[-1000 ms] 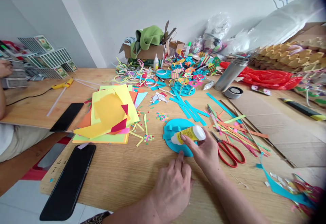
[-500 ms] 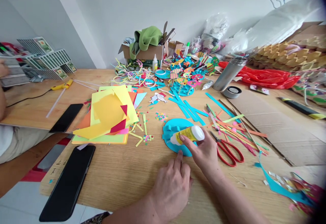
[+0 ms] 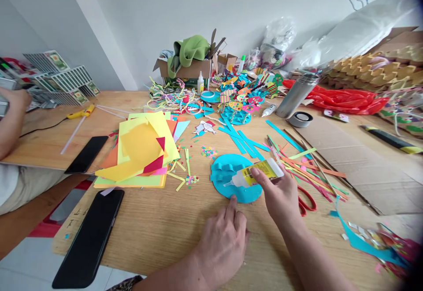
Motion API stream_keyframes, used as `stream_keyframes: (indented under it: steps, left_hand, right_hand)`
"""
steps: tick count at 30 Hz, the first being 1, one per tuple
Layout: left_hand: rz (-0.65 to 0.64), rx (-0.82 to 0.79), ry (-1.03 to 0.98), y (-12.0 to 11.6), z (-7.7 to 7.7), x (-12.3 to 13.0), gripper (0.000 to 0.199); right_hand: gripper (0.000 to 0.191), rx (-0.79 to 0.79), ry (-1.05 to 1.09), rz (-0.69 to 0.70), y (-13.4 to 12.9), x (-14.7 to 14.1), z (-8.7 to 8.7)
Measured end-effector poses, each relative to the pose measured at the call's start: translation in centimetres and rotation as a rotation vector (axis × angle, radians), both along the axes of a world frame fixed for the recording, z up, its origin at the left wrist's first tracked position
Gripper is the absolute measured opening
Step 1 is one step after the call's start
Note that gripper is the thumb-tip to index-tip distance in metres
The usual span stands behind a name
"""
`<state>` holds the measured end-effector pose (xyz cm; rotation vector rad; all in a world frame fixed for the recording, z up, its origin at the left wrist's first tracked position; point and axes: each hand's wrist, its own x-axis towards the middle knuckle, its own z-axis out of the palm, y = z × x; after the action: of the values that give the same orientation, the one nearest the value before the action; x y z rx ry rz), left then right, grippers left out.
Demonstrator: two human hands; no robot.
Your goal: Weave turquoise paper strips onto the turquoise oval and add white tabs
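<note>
My right hand (image 3: 280, 194) is wrapped round a white glue bottle with a yellow label (image 3: 259, 173). The bottle is tilted, its nozzle pointing left and down over a round blue disc (image 3: 220, 174). Curled blue paper loops stand on the disc's upper left part. My left hand (image 3: 224, 238) rests palm down on the table just below the disc, one fingertip on the disc's lower edge and the other fingers partly bent. It holds nothing that shows. Red-handled scissors (image 3: 309, 200) lie partly hidden behind my right hand.
Coloured paper sheets (image 3: 132, 150) and two black phones (image 3: 89, 238) lie left. Paper strips (image 3: 307, 172), cardboard (image 3: 357, 163) and a metal flask (image 3: 297, 95) are right. Craft pieces and a box (image 3: 201, 68) stand behind. Another person's arm (image 3: 13, 114) is at the far left.
My right hand has moved right with the glue bottle, whose nozzle now shows over the disc. My left hand has stayed in place. The other person's hand has come further into view.
</note>
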<state>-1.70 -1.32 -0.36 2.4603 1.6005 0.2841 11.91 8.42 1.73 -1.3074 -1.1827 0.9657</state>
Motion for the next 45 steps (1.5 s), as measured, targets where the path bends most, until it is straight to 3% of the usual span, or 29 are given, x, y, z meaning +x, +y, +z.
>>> stream_keyframes:
  steps: [5, 10, 16, 20, 23, 28, 31, 34, 37, 41, 45]
  left_hand:
    - [-0.003, -0.011, -0.004, 0.1, 0.2, 0.0, 0.012]
    - [-0.002, -0.011, -0.018, 0.2, 0.3, -0.2, 0.014]
    - [-0.026, -0.001, -0.047, -0.2, 0.4, -0.3, 0.018]
    - [0.005, 0.042, -0.113, 0.0, 1.4, -1.2, 0.022]
    - [0.13, 0.06, -0.156, 1.7, 2.9, -2.7, 0.026]
    - [0.241, 0.112, -0.189, 7.0, 4.3, -5.1, 0.008]
    - [0.259, 0.127, -0.292, 9.8, 3.4, -5.8, 0.017]
    - [0.272, 0.09, -0.52, 11.8, 2.0, -6.0, 0.03]
    - [0.245, 0.039, -0.625, 13.3, 0.4, -6.0, 0.038]
    - [0.226, -0.013, -0.704, 14.9, -1.1, -5.7, 0.036]
    - [0.231, -0.038, -0.763, 15.4, -1.5, -5.7, 0.028]
  right_hand:
    - [0.028, 0.032, 0.294, 0.015, 0.5, 0.3, 0.4]
    - [0.028, -0.05, 0.544, -0.007, 0.9, 0.4, 1.9]
    - [0.029, -0.057, 0.635, -0.005, 2.0, 0.5, 4.3]
    - [0.031, 0.006, 0.625, -0.037, 3.7, -0.1, 4.6]
    - [0.034, 0.06, 0.561, -0.073, 5.1, -0.7, 3.9]
    - [0.034, 0.066, 0.406, -0.105, 6.9, -1.1, 2.0]
    - [0.035, 0.059, 0.262, -0.131, 7.5, -0.4, 0.9]
    - [0.036, 0.044, 0.227, -0.154, 7.8, 0.4, 0.3]
    - [0.036, 0.021, 0.204, -0.156, 7.9, 0.8, 0.1]
    - [0.04, -0.015, 0.147, -0.176, 7.8, 0.7, 0.3]
    - [0.041, -0.016, 0.097, -0.194, 7.9, 0.6, -0.2]
